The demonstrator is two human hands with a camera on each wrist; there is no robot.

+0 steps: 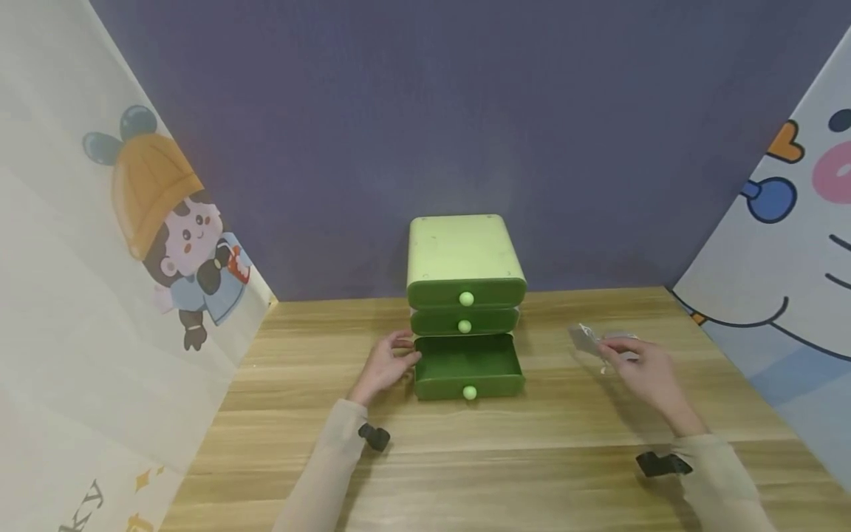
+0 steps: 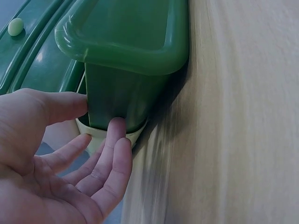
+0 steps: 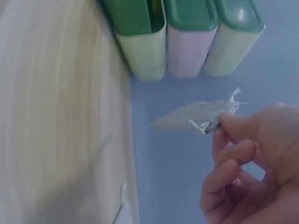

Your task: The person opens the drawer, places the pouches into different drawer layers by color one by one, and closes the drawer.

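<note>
A small green drawer cabinet stands at the back, its bottom drawer pulled out and showing a bare green inside. Beside that drawer, my left hand has loosely bent fingers. In the left wrist view, the thumb lies at the edge of the drawer's side wall and a fingertip touches the wall's outer face. Off to the right, my right hand pinches a small, sheer greyish drawstring pouch between thumb and index finger. Its white cord ends stick out near the fingertips.
Another pale item with a white cord lies on the wooden table, partly out of the right wrist view. Above the pulled-out drawer, the middle drawer juts slightly less far. A purple-blue panel rises behind, with printed panels on both sides.
</note>
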